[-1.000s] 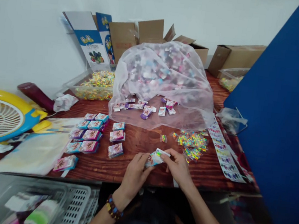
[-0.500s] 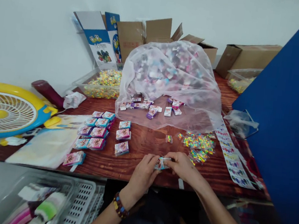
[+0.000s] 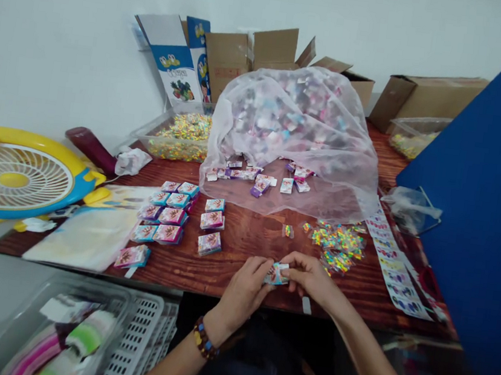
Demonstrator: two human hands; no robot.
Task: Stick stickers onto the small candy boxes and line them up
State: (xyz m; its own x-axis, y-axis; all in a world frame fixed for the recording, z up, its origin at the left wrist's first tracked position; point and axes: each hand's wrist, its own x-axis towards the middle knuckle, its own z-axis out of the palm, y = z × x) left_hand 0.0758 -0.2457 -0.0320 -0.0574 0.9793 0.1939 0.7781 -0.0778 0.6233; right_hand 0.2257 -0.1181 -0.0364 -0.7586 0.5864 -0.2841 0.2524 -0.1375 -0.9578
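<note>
My left hand is closed around the left end of a small light-blue printed card box, held just above the table's front part. At the right end of the same box, my right hand pinches with thumb and fingers; its fingertips are partly hidden. Beyond my right hand lies a loose pile of tiny clear packets with yellow, green and orange pieces. One single packet sits apart from it. Left of my hands, similar boxes stand in a short column and a larger stacked block.
A sheer white net bag full of small boxes covers the table's back middle. Tubs of colourful packets stand behind. A yellow fan is at left, a sticker strip at right, beside a blue panel.
The whole view has shifted, so the table things appear further right and slightly higher. Both hands still hold the box, with only slight finger movement at its right end.
</note>
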